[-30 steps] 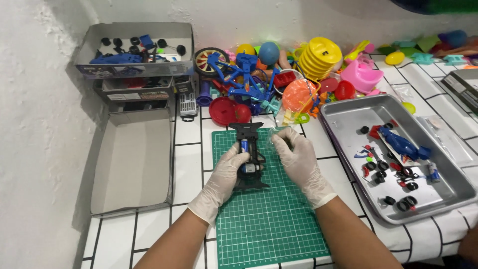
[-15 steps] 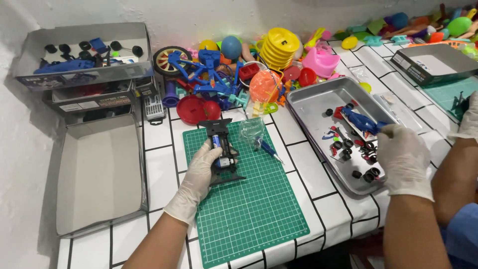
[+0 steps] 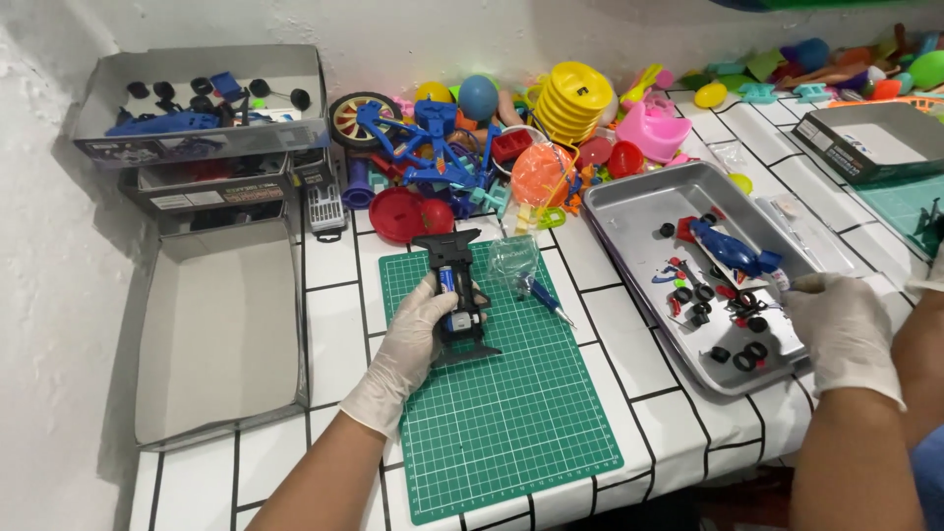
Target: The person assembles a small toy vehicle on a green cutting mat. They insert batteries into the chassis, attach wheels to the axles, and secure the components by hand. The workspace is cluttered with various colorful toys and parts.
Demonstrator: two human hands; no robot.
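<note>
My left hand (image 3: 413, 334), in a white glove, grips a black toy car chassis (image 3: 454, 295) with a blue part in its middle, flat on the green cutting mat (image 3: 511, 433). A small blue-handled screwdriver (image 3: 546, 300) and a clear plastic bag (image 3: 513, 261) lie just right of it. My gloved right hand (image 3: 846, 329) hovers over the near right rim of the metal tray (image 3: 639, 211), its fingertips by small black wheels (image 3: 742, 354) and red bits. A blue car body (image 3: 733, 251) lies in the tray. Whether those fingers hold anything is unclear.
An open grey box (image 3: 221, 334) lies at the left, with stacked boxes of parts (image 3: 206, 108) behind it. A heap of colourful plastic toys (image 3: 472, 147) lines the wall. Another grey box (image 3: 875, 138) sits at the far right. The tiled table's front edge is close.
My right hand has let go of the chassis and swung right to the metal tray. My left hand still holds the chassis on the mat.
</note>
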